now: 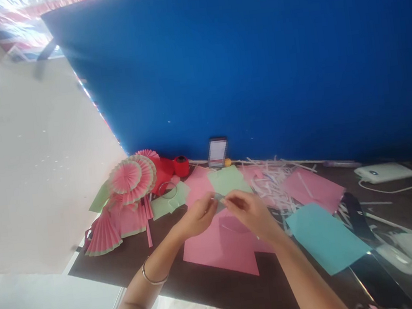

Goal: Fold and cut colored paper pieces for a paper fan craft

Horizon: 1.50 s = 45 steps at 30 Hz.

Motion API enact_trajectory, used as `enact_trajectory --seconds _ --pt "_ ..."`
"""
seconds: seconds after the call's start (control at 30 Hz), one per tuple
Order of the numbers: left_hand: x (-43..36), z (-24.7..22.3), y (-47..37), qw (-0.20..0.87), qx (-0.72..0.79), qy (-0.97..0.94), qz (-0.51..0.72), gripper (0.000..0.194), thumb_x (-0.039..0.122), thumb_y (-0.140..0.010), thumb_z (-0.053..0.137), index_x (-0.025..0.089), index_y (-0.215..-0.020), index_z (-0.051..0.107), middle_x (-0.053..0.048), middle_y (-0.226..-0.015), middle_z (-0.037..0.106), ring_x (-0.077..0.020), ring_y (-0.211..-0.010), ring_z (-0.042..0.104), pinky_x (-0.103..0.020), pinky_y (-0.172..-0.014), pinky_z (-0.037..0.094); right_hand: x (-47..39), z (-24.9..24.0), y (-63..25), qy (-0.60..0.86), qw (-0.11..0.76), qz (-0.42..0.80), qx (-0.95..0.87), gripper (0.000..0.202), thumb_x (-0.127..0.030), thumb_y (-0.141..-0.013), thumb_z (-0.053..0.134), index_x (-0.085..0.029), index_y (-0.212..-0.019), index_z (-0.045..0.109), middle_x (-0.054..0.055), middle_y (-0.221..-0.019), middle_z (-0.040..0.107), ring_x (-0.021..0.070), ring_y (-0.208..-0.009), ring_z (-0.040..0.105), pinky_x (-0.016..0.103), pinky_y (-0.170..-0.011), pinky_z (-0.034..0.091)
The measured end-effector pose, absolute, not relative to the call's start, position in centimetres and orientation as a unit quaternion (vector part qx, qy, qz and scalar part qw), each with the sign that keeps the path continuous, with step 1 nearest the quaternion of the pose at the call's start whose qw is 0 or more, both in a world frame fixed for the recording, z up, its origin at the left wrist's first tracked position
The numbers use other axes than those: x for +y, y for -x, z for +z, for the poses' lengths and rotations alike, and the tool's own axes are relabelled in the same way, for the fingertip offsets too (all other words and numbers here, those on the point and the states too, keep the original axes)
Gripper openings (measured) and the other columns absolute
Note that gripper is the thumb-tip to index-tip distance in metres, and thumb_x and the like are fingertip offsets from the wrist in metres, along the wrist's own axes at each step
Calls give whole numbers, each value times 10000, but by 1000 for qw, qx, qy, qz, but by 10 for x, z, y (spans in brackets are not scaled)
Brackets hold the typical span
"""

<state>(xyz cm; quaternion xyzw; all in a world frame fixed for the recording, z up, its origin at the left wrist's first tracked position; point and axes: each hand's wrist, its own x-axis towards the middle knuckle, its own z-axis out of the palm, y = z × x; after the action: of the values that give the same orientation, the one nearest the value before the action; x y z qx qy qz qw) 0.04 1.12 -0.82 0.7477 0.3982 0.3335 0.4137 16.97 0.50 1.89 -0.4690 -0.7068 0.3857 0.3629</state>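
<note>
My left hand (201, 215) and my right hand (249, 213) meet over the middle of the table, fingertips pinched close together. Between them is a small, pale, greyish piece (219, 201), too small and blurred to name. Below the hands lies a large pink paper sheet (217, 252), with a faint curved line on it near my right hand. Just beyond the fingers rests a light green paper sheet (229, 179). To the left, a clear ring (168, 190) that looks like a tape roll lies near more green paper (160, 208).
Folded pink-and-green paper fans (127, 178) are piled at the left. A red roll (181, 166) and a phone-like device (218, 152) stand by the blue partition (256, 69). White paper strips (268, 182), a turquoise sheet (327, 237), and white devices with cables (384, 172) lie rightward.
</note>
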Motion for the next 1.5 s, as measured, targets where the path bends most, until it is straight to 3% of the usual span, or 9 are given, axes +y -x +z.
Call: enact_trajectory --seconds 0.23,1.1,1.3,1.5 --pt "7 -5 -3 383 387 -774 322 212 237 -921 302 162 -812 467 46 -598 379 -83 -539 363 -216 -531 307 6 27 -174 481 329 376 -720 229 -360 -839 486 -190 -731 596 28 -725 631 160 -670 565 264 -613 443" --pt "-2 1 -2 256 376 -848 273 225 140 -896 281 153 -996 482 1 -661 535 -104 -536 485 -203 -507 342 6 23 -176 484 310 375 -727 270 -389 -836 484 -185 -712 612 26 -700 643 167 -669 581 270 -613 445" --pt "-2 1 -5 194 378 -861 280 219 201 -912 298 153 -845 501 -15 -672 553 -111 -564 506 -215 -531 366 5 22 -174 486 325 384 -715 275 -388 -825 492 -178 -700 620 40 -699 654 175 -666 599 278 -619 468" --pt "4 -15 -4 116 369 -869 308 185 168 -892 326 157 -852 506 -14 -676 562 -116 -596 522 -216 -549 379 2 19 -171 504 333 395 -692 251 -393 -792 533 -178 -744 651 54 -755 681 197 -712 620 302 -658 497"
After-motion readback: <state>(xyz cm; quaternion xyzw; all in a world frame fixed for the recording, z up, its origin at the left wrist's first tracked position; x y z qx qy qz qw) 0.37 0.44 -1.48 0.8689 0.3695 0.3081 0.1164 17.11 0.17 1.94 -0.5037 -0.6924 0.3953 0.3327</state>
